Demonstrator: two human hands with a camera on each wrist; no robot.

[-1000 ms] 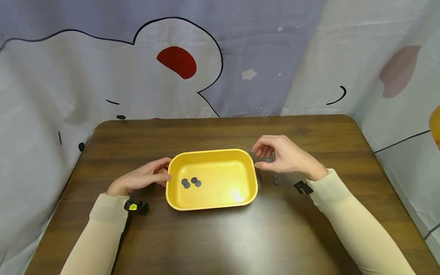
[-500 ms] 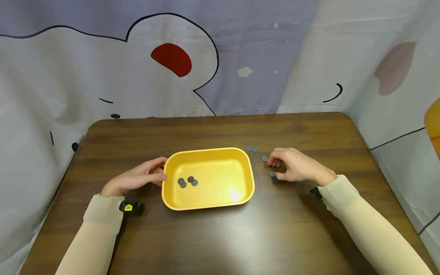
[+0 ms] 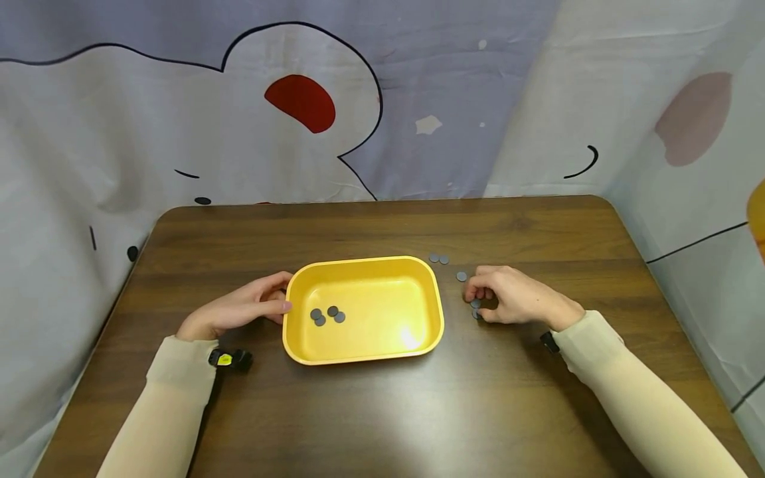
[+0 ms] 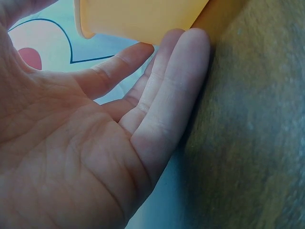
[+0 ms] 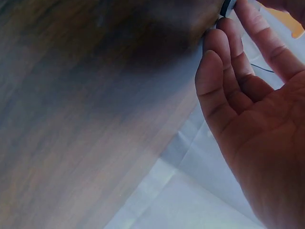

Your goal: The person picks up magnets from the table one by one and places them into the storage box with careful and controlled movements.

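Note:
My left hand point(image 3: 245, 309) holds the left end of a yellow tray point(image 3: 362, 359), thumb at the rim. In the left wrist view, the fingertips point(image 4: 190, 43) touch the tray's outer wall point(image 4: 138, 19). Inside the tray lie several small flat grey discs point(image 3: 333, 311), grouped toward the left. To the right of the tray, my right hand point(image 3: 516, 295) has thumb and index finger around two grey discs point(image 3: 475, 303) at the table top. The right wrist view shows one disc point(image 5: 228, 6) right at the index fingertip; the other fingers curl loosely.
A pair of grey discs point(image 3: 439, 259) lies beyond the tray's back right corner, and a single disc point(image 3: 461, 276) between them and my right hand. Brown wooden table point(image 3: 370, 425) underneath. A printed curtain point(image 3: 442, 99) hangs behind the table and along both sides.
My right hand has moved from beside the tray's right rim, to the right and nearer, down to the two discs. Discs it hid now show. My left hand stays on the tray.

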